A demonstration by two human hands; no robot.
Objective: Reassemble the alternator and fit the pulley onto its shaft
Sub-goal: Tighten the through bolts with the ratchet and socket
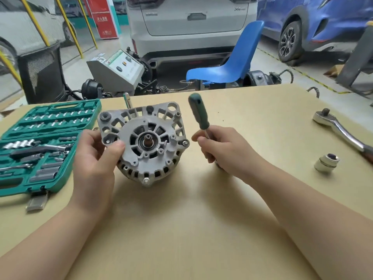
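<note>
I see the alternator [144, 143] standing on its edge at the centre of the tan table [201, 219], its front housing turned up toward me and the bare shaft [148, 140] showing in the middle of the bearing. My left hand [94, 156] grips it from nine o'clock: the thumb presses on the front face and the other fingers curl round behind the housing rim. At three o'clock of the alternator, just beside it but not touching, my right hand [220, 147] is clenched round the metal shank of a driver [198, 116], whose dark green handle tilts up toward eleven o'clock. Something small and metallic peeks out beneath that hand, but I cannot tell what it is. I cannot make out a pulley on the shaft.

Further out at nine o'clock lies the open green socket case [43, 146], filled with sockets and bits. At two o'clock a chrome ratchet wrench [341, 132] lies on the table, and near it, at about three o'clock, a single loose socket [327, 162] stands apart. Beyond the table's far edge, at twelve to one o'clock, sits a blue chair [232, 63].
</note>
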